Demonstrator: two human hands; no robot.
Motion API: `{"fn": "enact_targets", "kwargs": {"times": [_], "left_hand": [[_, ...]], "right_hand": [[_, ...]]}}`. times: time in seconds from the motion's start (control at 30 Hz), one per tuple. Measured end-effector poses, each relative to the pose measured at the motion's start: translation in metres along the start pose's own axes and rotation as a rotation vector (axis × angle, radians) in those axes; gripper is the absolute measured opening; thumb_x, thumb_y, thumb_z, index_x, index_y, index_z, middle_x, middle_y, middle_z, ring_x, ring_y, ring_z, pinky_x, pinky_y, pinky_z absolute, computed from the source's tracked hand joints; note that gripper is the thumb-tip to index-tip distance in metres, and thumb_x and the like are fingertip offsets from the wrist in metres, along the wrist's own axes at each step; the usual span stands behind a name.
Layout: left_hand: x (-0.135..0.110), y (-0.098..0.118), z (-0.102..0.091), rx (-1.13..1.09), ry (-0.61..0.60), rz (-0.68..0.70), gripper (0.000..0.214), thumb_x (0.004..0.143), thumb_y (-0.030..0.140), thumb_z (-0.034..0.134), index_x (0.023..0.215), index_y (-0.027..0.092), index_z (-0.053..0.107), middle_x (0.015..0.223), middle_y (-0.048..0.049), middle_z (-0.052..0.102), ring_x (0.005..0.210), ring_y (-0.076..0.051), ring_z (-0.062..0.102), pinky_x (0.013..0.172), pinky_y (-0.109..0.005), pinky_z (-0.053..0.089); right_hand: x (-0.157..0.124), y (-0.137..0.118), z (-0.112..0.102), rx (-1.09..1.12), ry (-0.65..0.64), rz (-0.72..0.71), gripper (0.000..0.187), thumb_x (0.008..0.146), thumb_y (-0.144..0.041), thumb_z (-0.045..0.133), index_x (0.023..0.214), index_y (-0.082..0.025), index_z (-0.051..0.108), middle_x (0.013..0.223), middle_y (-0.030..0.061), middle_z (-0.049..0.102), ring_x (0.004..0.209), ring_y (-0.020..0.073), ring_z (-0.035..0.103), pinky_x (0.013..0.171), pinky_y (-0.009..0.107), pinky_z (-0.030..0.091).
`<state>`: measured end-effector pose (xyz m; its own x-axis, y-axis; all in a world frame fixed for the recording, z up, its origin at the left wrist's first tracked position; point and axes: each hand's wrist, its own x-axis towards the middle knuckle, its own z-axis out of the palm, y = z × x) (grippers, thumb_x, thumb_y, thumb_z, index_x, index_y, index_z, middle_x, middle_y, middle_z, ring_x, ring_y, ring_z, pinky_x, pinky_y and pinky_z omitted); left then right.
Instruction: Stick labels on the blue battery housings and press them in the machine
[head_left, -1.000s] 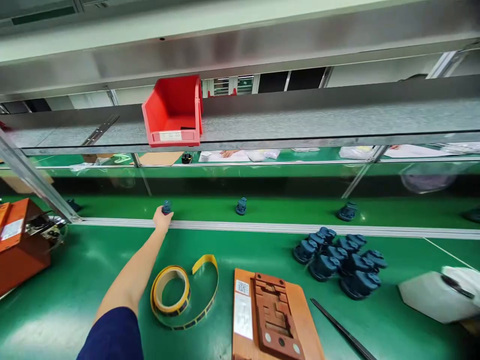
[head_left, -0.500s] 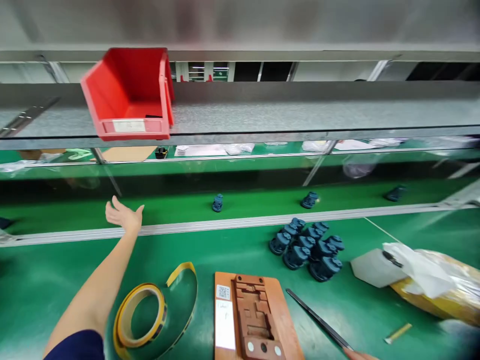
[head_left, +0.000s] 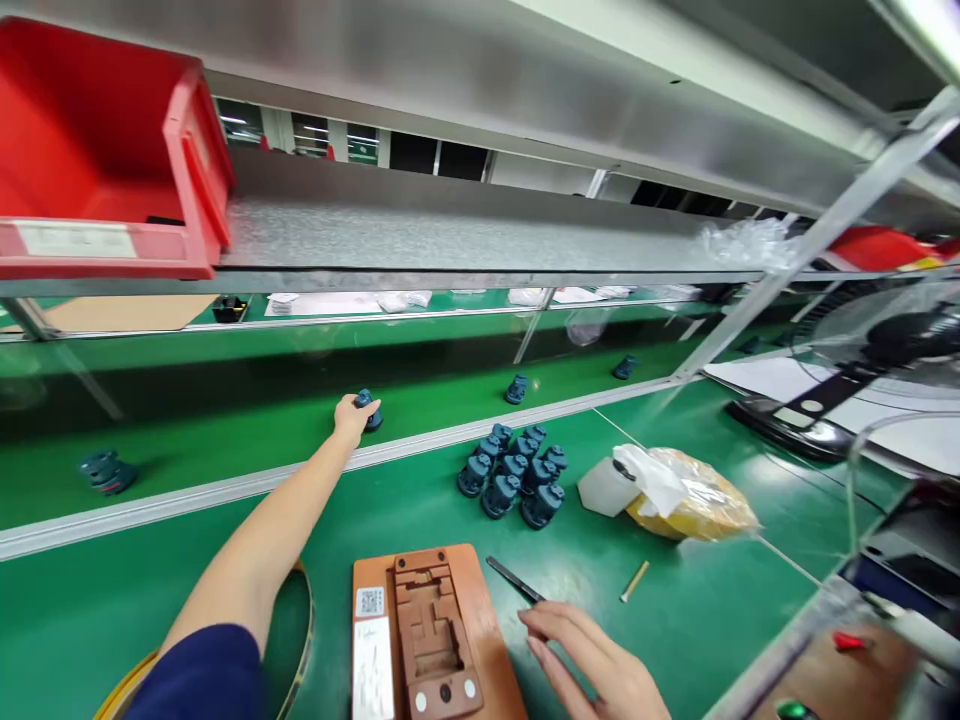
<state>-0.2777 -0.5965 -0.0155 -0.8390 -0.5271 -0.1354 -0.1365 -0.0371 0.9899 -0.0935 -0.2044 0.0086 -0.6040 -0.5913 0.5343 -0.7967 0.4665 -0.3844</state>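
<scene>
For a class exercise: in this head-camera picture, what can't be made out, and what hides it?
All in the head view:
- The left hand covers part of the blue moulded part, so the grip is hidden.
- The yellow tape roll is cut off by the bottom edge and partly hidden by the left forearm.
- The red plastic bin is cut off by the left edge.
- The right hand is cut off by the bottom edge.
- The print on the white label is too small to read.

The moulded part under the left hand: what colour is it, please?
The moulded part is dark blue, best seen in the head view.
</scene>
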Motion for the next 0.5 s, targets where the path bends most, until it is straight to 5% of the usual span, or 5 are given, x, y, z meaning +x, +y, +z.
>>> {"fn": "enact_targets", "kwargs": {"times": [0.27, 0.43, 0.5], "left_hand": [[-0.117, 0.02, -0.008, -0.403, -0.604, -0.26, 0.036, 0.096, 0.028, 0.063, 0.13, 0.017, 0.055, 0.113, -0.0136, 0.072, 0.098, -0.025, 0.072, 0.089, -0.046, 0.059], [-0.189, 0.018, -0.017, -0.485, -0.691, -0.376, 0.039, 0.09, 0.028, 0.071, 0.125, 0.015, 0.058, 0.106, -0.0127, 0.073, 0.095, -0.027, 0.074, 0.089, -0.046, 0.059], [-0.209, 0.016, -0.02, -0.497, -0.664, -0.389, 0.041, 0.089, 0.029, 0.073, 0.125, 0.016, 0.058, 0.103, -0.0113, 0.073, 0.092, -0.026, 0.075, 0.087, -0.043, 0.059]], "right_hand": [[0.072, 0.008, 0.033, 0.252, -0.044, 0.089, 0.021, 0.1, -0.022, 0.052, 0.115, -0.024, 0.065, 0.11, 0.0089, 0.069, 0.103, 0.0231, 0.068, 0.091, 0.039, 0.059], [0.108, -0.006, 0.061, 0.41, -0.157, -0.046, 0.088, 0.078, -0.024, 0.079, 0.153, -0.019, 0.034, 0.154, 0.018, 0.038, 0.144, 0.0314, 0.038, 0.119, 0.05, 0.037], [0.109, -0.014, 0.067, 0.479, -0.232, -0.088, 0.096, 0.073, -0.021, 0.079, 0.154, -0.02, 0.029, 0.154, 0.0184, 0.036, 0.145, 0.0325, 0.037, 0.118, 0.052, 0.038]]}}
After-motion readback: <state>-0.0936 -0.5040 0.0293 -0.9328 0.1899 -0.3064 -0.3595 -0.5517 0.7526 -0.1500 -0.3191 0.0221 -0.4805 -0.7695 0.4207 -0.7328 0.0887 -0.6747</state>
